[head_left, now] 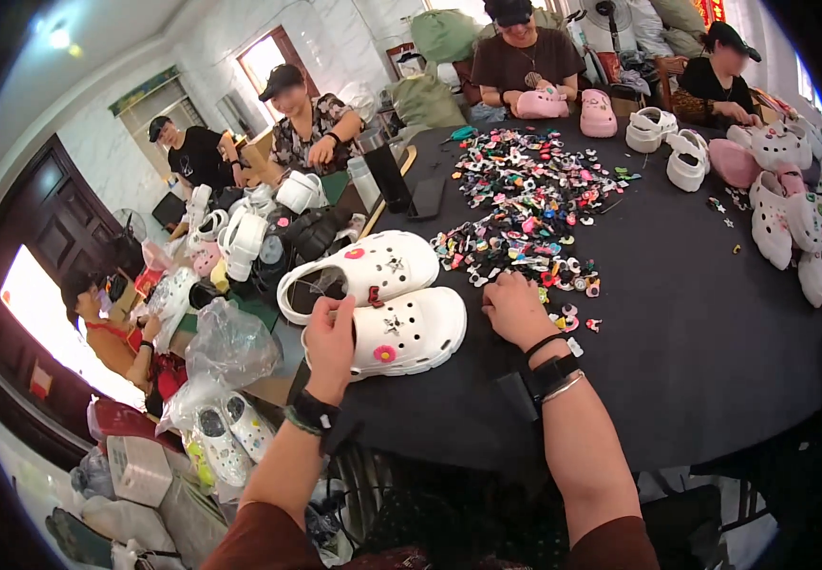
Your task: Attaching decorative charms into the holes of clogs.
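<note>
A pair of white foam clogs lies on the dark round table, one behind the other, toes pointing right. My left hand is closed on the heel side of the nearer clog. That clog carries a pink flower charm and a silver star charm. The farther clog bears similar charms, and a dark red charm shows between the two. At the near edge of a large heap of colourful shoe charms, my right hand has its fingers curled down; whatever they pinch is hidden.
More white clogs and decorated clogs stand at the table's right. A phone and a dark tumbler lie beyond my clogs. Several co-workers sit around, one holding a pink clog. Bagged clogs are low at left.
</note>
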{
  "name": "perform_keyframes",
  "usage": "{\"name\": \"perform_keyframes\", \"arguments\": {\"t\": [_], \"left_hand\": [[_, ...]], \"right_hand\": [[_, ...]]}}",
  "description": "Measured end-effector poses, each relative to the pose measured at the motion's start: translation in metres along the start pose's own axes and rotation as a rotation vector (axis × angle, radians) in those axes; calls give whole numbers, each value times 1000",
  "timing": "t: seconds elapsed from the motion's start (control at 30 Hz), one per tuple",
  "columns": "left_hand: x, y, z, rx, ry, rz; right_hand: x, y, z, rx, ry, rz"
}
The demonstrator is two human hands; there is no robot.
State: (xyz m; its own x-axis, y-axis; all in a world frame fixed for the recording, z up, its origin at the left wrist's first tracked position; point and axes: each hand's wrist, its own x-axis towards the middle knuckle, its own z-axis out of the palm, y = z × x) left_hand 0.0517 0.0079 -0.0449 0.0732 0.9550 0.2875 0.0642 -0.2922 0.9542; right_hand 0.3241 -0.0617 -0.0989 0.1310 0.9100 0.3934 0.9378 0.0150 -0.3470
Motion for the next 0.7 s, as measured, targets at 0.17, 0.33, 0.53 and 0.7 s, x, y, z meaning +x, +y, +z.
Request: {"name": "perform_keyframes", "arguments": {"t": [0.17,0.33,0.53,0.7], "left_hand": [[-11,5,-1,89,33,114],[-30,16,0,152,49,169],[-49,19,-6,146,20,197],[-55,17,-7,50,-25,155]], "right_hand": [[0,0,-3,21,-15,-19],[1,0,-6,51,-20,-11],[2,-3,-9,33,-49,-2],[2,-2,-7,40,-59,-3]]}}
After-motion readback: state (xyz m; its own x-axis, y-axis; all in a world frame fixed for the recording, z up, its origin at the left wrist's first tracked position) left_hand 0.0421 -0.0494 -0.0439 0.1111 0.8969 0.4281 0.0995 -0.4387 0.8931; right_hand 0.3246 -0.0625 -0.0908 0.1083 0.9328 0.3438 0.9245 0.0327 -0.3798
